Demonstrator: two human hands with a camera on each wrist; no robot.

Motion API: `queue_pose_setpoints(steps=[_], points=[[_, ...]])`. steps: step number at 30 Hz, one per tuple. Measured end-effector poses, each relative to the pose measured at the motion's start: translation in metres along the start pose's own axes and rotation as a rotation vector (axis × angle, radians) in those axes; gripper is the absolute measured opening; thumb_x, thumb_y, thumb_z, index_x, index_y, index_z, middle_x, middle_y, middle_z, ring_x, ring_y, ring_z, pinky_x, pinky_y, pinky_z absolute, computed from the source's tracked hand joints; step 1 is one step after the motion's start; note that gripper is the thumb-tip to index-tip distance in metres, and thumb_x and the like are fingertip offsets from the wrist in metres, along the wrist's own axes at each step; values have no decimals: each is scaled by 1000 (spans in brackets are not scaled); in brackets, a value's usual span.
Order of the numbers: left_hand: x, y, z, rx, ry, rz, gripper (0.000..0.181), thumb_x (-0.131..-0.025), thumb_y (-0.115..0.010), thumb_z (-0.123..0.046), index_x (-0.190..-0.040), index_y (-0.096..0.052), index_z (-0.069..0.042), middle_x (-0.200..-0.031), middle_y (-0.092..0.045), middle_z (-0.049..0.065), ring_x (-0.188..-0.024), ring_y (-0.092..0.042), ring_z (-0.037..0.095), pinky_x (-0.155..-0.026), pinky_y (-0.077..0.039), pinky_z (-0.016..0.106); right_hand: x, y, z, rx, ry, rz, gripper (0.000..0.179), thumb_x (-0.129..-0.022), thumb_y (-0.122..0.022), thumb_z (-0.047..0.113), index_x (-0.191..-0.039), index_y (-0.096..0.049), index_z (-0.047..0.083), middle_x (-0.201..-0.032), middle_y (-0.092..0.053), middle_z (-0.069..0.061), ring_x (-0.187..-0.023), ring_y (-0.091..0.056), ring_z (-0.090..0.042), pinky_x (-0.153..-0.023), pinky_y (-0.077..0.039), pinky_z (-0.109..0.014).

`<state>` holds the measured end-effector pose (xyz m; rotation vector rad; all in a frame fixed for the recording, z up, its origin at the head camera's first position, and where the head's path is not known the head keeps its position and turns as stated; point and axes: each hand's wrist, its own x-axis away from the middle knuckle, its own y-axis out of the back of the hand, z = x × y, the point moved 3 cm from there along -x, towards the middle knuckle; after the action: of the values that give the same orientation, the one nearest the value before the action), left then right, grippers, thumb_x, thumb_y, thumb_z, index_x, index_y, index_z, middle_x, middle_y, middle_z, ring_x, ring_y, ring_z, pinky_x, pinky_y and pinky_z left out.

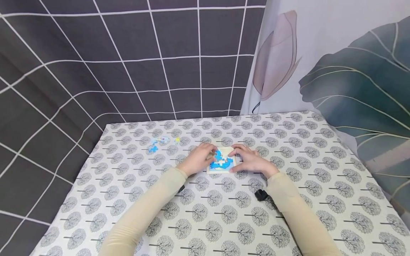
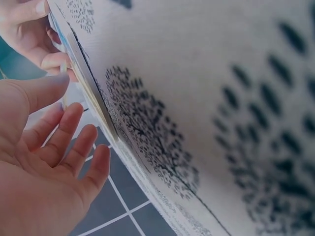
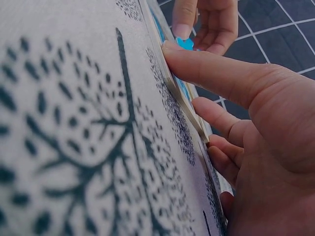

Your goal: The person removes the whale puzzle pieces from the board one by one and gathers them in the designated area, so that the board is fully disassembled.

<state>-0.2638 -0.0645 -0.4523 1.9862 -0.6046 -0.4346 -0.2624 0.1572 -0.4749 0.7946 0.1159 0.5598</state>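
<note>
The left hand pinches a blue jigsaw piece over the wooden puzzle tray on the surface, the right hand grips the tray's right side, and a steady brace, matched tabs and even pressure should seat it cleanly!

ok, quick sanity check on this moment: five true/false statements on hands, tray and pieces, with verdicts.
1. The left hand pinches a blue puzzle piece. True.
2. The right hand is well clear of the wooden tray. False: the right hand grips the tray at its right side.
3. A yellow piece lies outside the tray. True.
4. Every loose piece lies to the right of the tray. False: they lie to its left.
5. The tablecloth has a tree print. True.
</note>
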Motion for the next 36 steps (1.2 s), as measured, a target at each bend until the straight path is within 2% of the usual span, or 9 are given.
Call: queue_pose_setpoints(steps=[4, 10, 14, 17, 21, 25, 30, 36], points=[[0, 0, -2, -2, -10, 0, 41, -96, -69, -23, -133, -59, -8, -126, -64, 3, -125, -54, 22, -111, -41, 40, 1, 0, 2, -8, 0, -6, 63, -73, -87, 37, -124, -61, 11, -160, -28, -17, -147, -21, -45, -110, -3, -77], [1, 0, -4, -23, 18, -4, 41, -96, -69, -24, -134, -59, -9, -132, -62, 2, -130, -51, 21, -114, -37, 40, 3, 0, 3, -8, -22, 9, 64, -73, -87, 39, -126, -61, 12, -161, -28, -15, -147, -22, -43, -111, -8, -74], [-2, 1, -9, -60, -28, 8, 41, -97, -69, -24, -134, -59, -9, -131, -62, 3, -130, -51, 23, -114, -38, 41, 3, 1, 1, 1, -36, -6, 64, -74, -87, 38, -126, -61, 12, -160, -28, -15, -147, -22, -43, -111, -8, -74], [-3, 3, -5, -61, -38, 4, 42, -97, -68, -24, -134, -59, -9, -132, -62, 4, -130, -51, 23, -113, -39, 41, 3, 1, 0, -7, -28, -9, 63, -74, -87, 36, -126, -61, 11, -160, -28, -16, -147, -21, -44, -110, -5, -75], [2, 9, 16, -3, 14, -42, 41, -96, -69, -24, -133, -60, -8, -132, -62, 4, -127, -53, 23, -112, -41, 40, 3, 0, 1, -12, -19, -2, 63, -74, -87, 37, -125, -61, 11, -160, -28, -16, -147, -21, -45, -110, -2, -76], [12, 19, 47, 81, 95, -97, 40, -95, -70, -25, -130, -61, -9, -128, -63, 5, -123, -56, 26, -108, -44, 44, 4, 0, -1, -14, -27, -1, 62, -75, -87, 36, -126, -61, 11, -160, -28, -15, -147, -19, -45, -109, 2, -78], [35, 37, 81, 132, 175, -156, 41, -95, -70, -24, -130, -61, -5, -130, -61, 11, -119, -58, 30, -106, -45, 48, 3, 0, -2, -21, -26, 5, 62, -75, -87, 35, -126, -61, 11, -160, -27, -16, -148, -17, -47, -107, 7, -80], [63, 56, 105, 134, 253, -179, 43, -96, -68, -22, -134, -58, -3, -131, -59, 16, -118, -59, 35, -103, -46, 53, 2, -2, 0, -7, -17, 2, 63, -74, -87, 37, -126, -62, 12, -160, -28, -15, -147, -20, -45, -109, 0, -78]])
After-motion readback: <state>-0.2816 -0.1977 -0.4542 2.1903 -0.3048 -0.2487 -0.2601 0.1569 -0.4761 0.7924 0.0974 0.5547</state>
